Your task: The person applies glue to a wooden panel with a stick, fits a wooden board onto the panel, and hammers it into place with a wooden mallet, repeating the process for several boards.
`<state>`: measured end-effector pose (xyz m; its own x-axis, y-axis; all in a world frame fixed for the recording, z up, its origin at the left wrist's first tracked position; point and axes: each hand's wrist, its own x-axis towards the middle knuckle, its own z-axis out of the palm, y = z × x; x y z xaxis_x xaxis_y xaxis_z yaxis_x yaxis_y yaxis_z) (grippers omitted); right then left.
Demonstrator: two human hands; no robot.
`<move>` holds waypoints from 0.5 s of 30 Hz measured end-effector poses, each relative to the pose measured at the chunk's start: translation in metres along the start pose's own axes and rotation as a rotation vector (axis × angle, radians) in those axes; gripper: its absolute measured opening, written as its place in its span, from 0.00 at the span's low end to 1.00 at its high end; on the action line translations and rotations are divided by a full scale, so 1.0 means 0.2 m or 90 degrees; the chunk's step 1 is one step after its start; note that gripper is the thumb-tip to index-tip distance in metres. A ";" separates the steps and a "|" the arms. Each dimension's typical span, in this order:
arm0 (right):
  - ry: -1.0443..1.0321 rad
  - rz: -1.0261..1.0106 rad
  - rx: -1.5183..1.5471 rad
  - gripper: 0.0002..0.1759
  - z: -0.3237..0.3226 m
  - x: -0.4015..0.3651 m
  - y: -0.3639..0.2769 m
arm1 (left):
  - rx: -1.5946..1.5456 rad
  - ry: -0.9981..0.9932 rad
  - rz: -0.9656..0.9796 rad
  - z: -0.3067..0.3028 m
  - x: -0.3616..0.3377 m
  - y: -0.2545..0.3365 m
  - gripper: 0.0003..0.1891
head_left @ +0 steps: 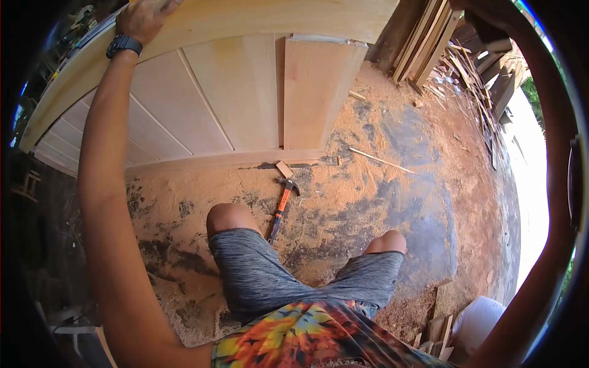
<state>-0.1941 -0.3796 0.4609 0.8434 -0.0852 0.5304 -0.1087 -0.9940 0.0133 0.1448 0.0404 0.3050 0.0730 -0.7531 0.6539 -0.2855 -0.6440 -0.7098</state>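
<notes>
Closest to me, the person crouches or sits low in a tie-dye shirt [300, 334] and grey shorts [257, 270], knees spread. Beside the right hip, a white sack [481, 319] rests near some wood scraps [440, 328]. An orange-and-black hammer [279, 211] lies on the sawdust-covered floor [380, 208] just past the left knee, and a small wood block [283, 169] lies by its head. Beyond that is the big wooden panel [230, 92], leaning tilted across the left, its lower edge close to the block. Its rightmost board [319, 92] has a dark gap along one side. A thin stick [381, 161] lies to the right.

The left hand [144, 18], wearing a watch [124, 45], is on the panel's upper rail; its fingers are cut off, so I can't tell their grip. The right hand [488, 12] is raised in shadow near upright planks [425, 43], fingers unreadable too. Farther back sits a heap of offcuts [469, 83].
</notes>
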 end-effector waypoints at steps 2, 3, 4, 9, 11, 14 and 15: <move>-0.103 -0.022 -0.120 0.36 0.10 -0.08 -0.07 | -0.220 -0.014 -0.235 -0.23 0.11 0.14 0.19; -0.161 -0.021 -0.154 0.36 0.10 -0.08 -0.09 | -0.219 -0.014 -0.234 -0.25 0.11 0.15 0.19; -0.214 -0.020 -0.164 0.36 0.09 -0.08 -0.09 | -0.230 0.001 -0.252 -0.25 0.10 0.17 0.21; -0.108 -0.035 -0.040 0.36 -0.09 -0.03 -0.13 | -0.255 0.041 -0.235 -0.25 0.10 0.13 0.23; -0.010 -0.018 0.050 0.37 -0.12 0.06 -0.10 | -0.202 0.033 -0.258 -0.24 0.10 0.16 0.22; 0.029 -0.027 0.085 0.37 -0.06 0.09 -0.05 | -0.224 0.025 -0.215 -0.25 0.09 0.16 0.22; 0.012 -0.031 0.064 0.37 0.01 0.09 -0.04 | -0.223 0.020 -0.217 -0.24 0.08 0.17 0.22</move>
<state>-0.1770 -0.3730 0.4692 0.8367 -0.0357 0.5465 -0.0133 -0.9989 -0.0447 0.0913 0.0138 0.3040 0.1904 -0.4988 0.8456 -0.5548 -0.7653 -0.3265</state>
